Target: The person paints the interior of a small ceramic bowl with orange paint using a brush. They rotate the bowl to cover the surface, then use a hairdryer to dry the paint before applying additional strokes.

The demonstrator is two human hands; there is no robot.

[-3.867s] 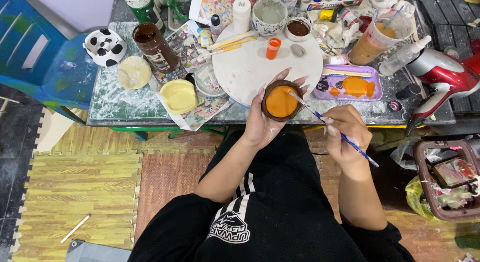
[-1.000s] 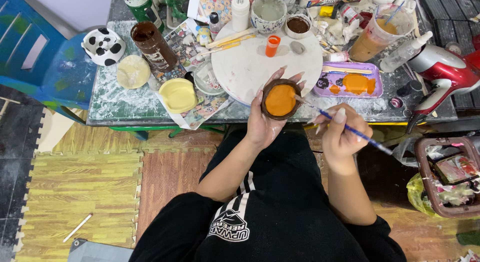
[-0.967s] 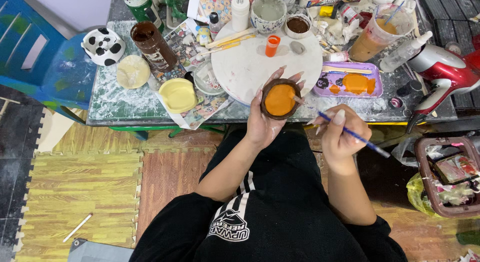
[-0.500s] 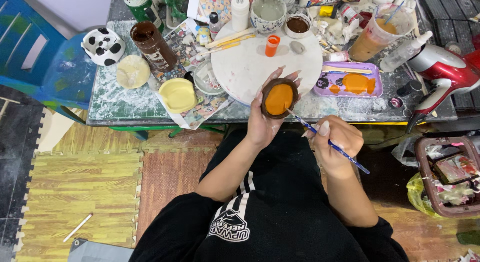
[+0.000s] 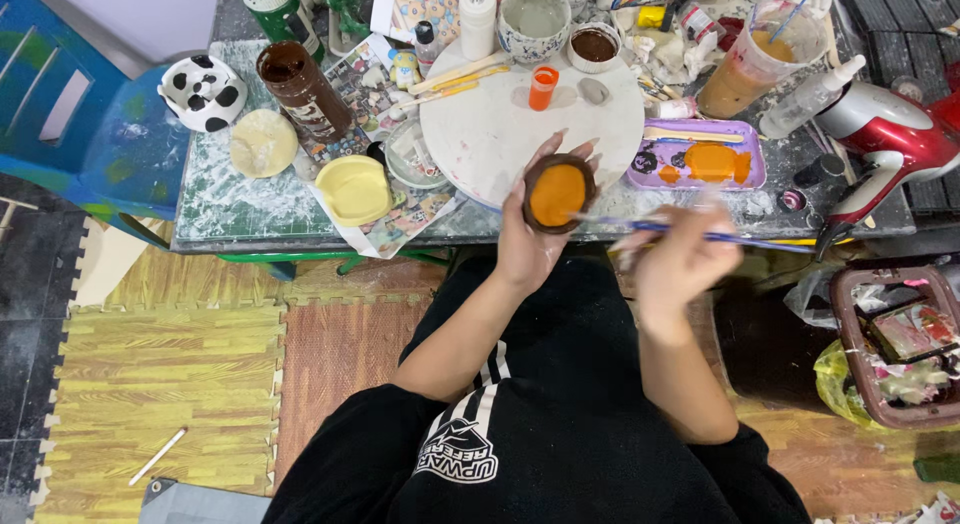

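My left hand (image 5: 525,246) cups a small brown bowl (image 5: 558,193), orange inside, over the table's near edge beside the round white board (image 5: 500,124). My right hand (image 5: 680,259), blurred, pinches a thin blue brush (image 5: 690,234) lying level, its tip at the bowl's rim, perhaps touching. A brown jar (image 5: 300,89) with a dark label stands left; a purple tray (image 5: 705,164) of orange paint lies right. A red tool (image 5: 880,134) is cut off at the edge
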